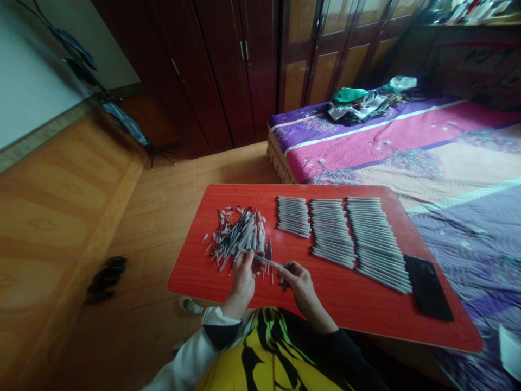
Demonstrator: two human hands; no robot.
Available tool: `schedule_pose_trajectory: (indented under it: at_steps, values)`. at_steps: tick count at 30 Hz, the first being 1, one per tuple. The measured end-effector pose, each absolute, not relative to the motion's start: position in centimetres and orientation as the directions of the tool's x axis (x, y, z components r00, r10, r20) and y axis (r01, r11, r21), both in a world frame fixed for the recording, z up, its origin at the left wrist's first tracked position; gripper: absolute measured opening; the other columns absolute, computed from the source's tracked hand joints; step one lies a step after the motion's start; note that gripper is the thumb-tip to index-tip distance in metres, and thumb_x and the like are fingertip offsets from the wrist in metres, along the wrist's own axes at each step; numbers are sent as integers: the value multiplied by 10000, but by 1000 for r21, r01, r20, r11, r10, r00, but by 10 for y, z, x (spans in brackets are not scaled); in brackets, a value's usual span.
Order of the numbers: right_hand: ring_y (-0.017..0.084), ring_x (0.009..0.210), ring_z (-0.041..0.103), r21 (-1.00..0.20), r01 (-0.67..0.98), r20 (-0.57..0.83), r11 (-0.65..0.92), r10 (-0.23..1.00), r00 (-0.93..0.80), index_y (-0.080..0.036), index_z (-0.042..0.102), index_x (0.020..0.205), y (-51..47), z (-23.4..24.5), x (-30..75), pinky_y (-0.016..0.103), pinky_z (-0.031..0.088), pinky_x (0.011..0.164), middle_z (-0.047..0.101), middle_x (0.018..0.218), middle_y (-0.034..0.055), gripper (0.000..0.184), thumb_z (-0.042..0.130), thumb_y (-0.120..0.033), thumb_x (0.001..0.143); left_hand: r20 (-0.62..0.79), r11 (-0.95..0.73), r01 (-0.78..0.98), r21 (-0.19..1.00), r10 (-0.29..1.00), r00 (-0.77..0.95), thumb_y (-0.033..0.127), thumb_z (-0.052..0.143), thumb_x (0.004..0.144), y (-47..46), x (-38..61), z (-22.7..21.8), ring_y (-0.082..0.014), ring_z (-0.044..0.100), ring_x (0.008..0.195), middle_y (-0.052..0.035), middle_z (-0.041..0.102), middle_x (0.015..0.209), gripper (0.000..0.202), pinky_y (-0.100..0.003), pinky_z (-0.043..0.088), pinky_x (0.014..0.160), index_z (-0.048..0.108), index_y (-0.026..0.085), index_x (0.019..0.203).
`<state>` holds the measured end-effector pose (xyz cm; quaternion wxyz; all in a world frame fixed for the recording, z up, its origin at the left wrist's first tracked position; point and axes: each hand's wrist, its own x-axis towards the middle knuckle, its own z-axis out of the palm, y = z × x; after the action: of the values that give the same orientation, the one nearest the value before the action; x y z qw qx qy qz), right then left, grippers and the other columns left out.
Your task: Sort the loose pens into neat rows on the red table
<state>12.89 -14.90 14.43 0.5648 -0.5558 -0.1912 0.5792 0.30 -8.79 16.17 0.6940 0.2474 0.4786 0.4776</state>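
Observation:
A slim pale pen (269,262) spans the gap between my two hands above the red table (285,293). My left hand (243,274) pinches its left end, and my right hand (296,277) has its fingers closed on the right end. Just beyond my left hand lies a loose heap of pen parts (240,233), with clear barrels, thin dark refills and small caps mixed together. Three columns of pens lie side by side to the right: a short column (293,217), a middle one (331,233) and a long one (376,244).
A black phone (428,288) lies at the table's right end. Beyond the table is a bed (407,146) with a clothes pile (358,106). Dark wardrobes (228,65) line the back. Dark shoes (106,279) sit on the floor at left.

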Motion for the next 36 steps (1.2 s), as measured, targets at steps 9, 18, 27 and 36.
schedule_pose_trajectory:
  at_steps: [9,18,27,36]
  values:
    - [76,354,485,-758,-537,-487,-370,869,89,-143,564,663,-154,139,132,185,370,329,591,513,-12,262,713,-353,619,-415,404,-393,826,908,61,405,644,716,-96,4,157,-86,563,526,-27,652,717,317,-203,436,504,525,140,842]
    - [88,314,481,-759,-532,-506,-375,854,120,-138,570,673,-156,138,128,184,370,279,577,466,-14,297,721,-378,586,-407,387,-358,850,913,23,423,657,694,-99,7,153,-81,552,524,-30,651,721,346,-201,435,509,533,140,849]
    - [88,331,483,-737,-571,-538,-361,825,173,-133,570,691,-157,134,124,183,363,291,568,473,-17,238,693,-314,596,-410,375,-369,850,912,-19,430,642,711,-107,10,136,-94,582,546,-42,653,744,333,-214,450,536,542,134,825]
    - [178,639,595,-865,289,-365,-410,910,197,-153,647,848,-145,114,135,260,440,547,634,715,55,262,551,-374,745,-534,475,-431,767,845,-21,399,749,583,-103,-2,113,-109,597,534,-31,660,696,396,-224,464,521,547,131,793]
